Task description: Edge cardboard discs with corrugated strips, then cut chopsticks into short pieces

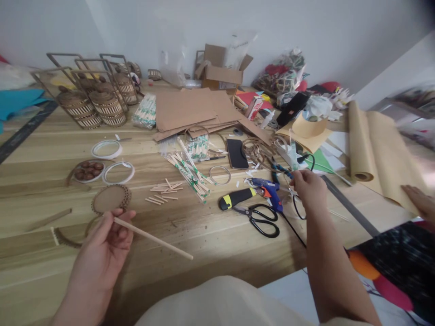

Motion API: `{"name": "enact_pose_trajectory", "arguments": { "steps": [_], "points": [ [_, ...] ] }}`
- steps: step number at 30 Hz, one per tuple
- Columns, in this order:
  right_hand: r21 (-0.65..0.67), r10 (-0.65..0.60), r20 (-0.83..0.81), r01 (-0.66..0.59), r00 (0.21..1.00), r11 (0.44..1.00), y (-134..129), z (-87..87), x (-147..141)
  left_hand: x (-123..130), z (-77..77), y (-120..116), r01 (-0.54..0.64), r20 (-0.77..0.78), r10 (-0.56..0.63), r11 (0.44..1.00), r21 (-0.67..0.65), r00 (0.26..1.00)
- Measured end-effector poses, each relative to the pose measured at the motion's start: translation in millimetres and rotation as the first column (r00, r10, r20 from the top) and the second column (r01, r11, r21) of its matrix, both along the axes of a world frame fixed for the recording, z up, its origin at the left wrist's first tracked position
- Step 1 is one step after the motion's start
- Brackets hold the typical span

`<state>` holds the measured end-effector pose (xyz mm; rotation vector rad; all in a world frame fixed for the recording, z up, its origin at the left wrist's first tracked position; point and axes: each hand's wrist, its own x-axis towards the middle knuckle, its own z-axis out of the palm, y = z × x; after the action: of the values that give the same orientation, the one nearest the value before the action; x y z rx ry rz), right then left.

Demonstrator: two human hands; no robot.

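In the head view, my left hand (pixel 108 244) pinches one end of a thin wooden stick (pixel 156 240), which slants down to the right over the wooden table. My right hand (pixel 310 189) is closed at the right on a clear plastic wrapper (pixel 292 151) that stands up above its fingers. Just beyond my left hand lies a round cardboard disc (pixel 110 199) with a beaded-looking rim. Short cut sticks (pixel 163 192) and paper-wrapped sticks (pixel 190 174) are at the middle. Left of my right hand are a blue glue gun (pixel 268 190), black-handled scissors (pixel 265 220) and a yellow-black cutter (pixel 238 198).
Lidded woven baskets (pixel 110 106) with tall handles stand at the back left. Near them are tape rolls (pixel 106 148) and a dish of brown balls (pixel 89 171). Cardboard sheets (pixel 190 108) and a phone (pixel 237 153) lie centrally. Another person's hand (pixel 419 201) rests by a brown paper roll (pixel 360 145).
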<state>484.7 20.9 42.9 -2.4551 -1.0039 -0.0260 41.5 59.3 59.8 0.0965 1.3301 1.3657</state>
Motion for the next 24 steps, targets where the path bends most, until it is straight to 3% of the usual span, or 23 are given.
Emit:
{"name": "enact_pose_trajectory", "arguments": {
  "steps": [7, 15, 20, 24],
  "points": [
    [-0.208, -0.174, 0.055, 0.181, 0.983, 0.961, -47, -7.7, -1, 2, -1.9, -3, 0.065, -0.016, -0.066, 0.997, -0.048, 0.998],
    [-0.34, -0.223, 0.189, 0.277, 0.956, 0.899, -88, -16.0, 7, 2, -1.9, -2, 0.091, -0.01, -0.093, 0.992, -0.089, 0.996],
    [-0.353, -0.196, 0.264, 0.283, 0.944, 0.892, -90, -12.3, 14, 3, 0.2, -5, 0.109, -0.019, -0.111, 0.99, -0.087, 0.994],
    [-0.369, -0.102, 0.269, 0.2, 0.958, 0.908, -72, -10.9, 17, 7, 5.9, -8, 0.103, -0.015, -0.105, 0.989, -0.102, 0.994]
  ]
}}
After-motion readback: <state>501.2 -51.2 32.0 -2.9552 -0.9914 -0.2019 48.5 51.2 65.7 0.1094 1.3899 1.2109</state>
